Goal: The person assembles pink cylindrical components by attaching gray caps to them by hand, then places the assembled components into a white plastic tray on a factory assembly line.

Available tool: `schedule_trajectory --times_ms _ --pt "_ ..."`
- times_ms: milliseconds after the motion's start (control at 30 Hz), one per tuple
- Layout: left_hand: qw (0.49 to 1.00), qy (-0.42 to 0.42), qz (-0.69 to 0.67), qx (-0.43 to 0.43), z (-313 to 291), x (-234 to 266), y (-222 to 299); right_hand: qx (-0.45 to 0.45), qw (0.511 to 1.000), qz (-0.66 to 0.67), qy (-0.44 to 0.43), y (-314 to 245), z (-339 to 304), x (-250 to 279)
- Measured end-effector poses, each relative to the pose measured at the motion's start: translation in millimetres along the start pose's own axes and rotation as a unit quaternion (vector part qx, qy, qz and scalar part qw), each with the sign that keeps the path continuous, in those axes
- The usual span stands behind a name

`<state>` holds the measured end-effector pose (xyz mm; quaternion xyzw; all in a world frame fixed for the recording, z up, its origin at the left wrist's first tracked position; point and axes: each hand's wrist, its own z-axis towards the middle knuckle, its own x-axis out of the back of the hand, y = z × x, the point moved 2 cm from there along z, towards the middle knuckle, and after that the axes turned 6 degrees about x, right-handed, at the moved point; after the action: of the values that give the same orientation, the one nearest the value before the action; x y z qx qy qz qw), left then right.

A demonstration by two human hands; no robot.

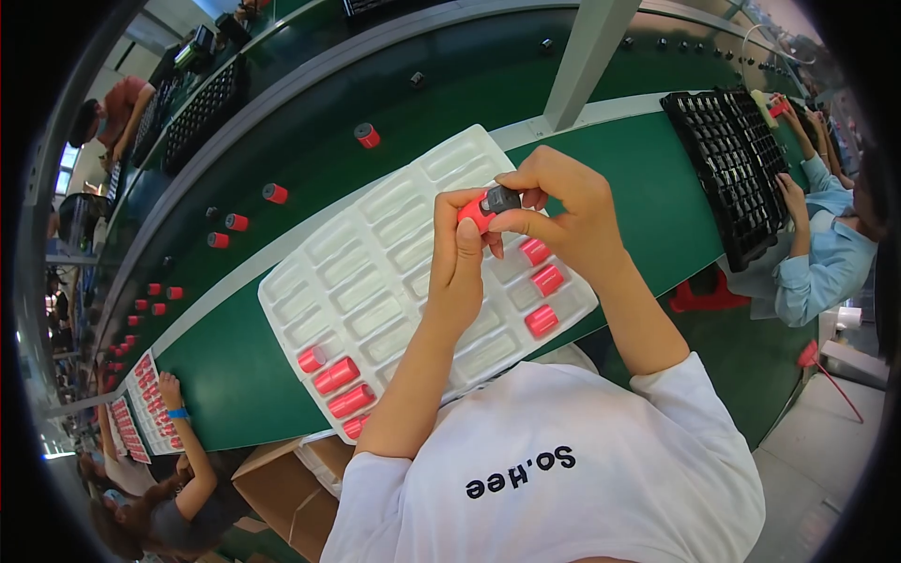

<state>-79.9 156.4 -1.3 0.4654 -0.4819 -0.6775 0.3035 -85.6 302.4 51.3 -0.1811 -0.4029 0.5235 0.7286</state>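
Note:
Over the far part of a white moulded tray (390, 349), my left hand (456, 255) is closed around a small red cylinder (477, 214). My right hand (561, 199) pinches a dark grey cap-like piece (503, 199) at the cylinder's upper end. The two pieces meet, but fingers hide how far they are joined. Below my left forearm, several red cylinders (337, 375) lie in the tray's near left pockets. Under my right hand, 3 more red pieces (546, 280) rest in pockets along the right side.
A conveyor belt (319, 150) beyond the table carries scattered red cylinders (275, 193) and small dark pieces (417, 80). A metal post (584, 70) rises ahead. Black trays (723, 159) and a co-worker (817, 244) are at right; another co-worker (192, 479) works at left beside a cardboard box (282, 497).

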Motion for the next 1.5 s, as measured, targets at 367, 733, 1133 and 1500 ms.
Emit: schedule_trajectory --times_ms 367,733,1133,1500 --pt "0.999 0.030 0.028 -0.004 -6.9 1.0 -14.1 -0.031 0.999 -0.040 -0.013 -3.5 -21.7 -12.6" --pt "0.985 0.128 -0.054 0.098 19.9 25.0 -24.2 -0.035 0.999 0.028 -0.014 44.9 13.7 -42.4" --pt "0.972 0.078 0.128 0.178 4.2 25.0 -36.4 -0.067 0.962 -0.200 -0.175 175.5 88.0 -78.2" --pt "0.961 0.121 0.142 0.205 -0.1 43.6 -46.9 -0.019 0.958 0.062 0.281 173.7 41.1 119.8"
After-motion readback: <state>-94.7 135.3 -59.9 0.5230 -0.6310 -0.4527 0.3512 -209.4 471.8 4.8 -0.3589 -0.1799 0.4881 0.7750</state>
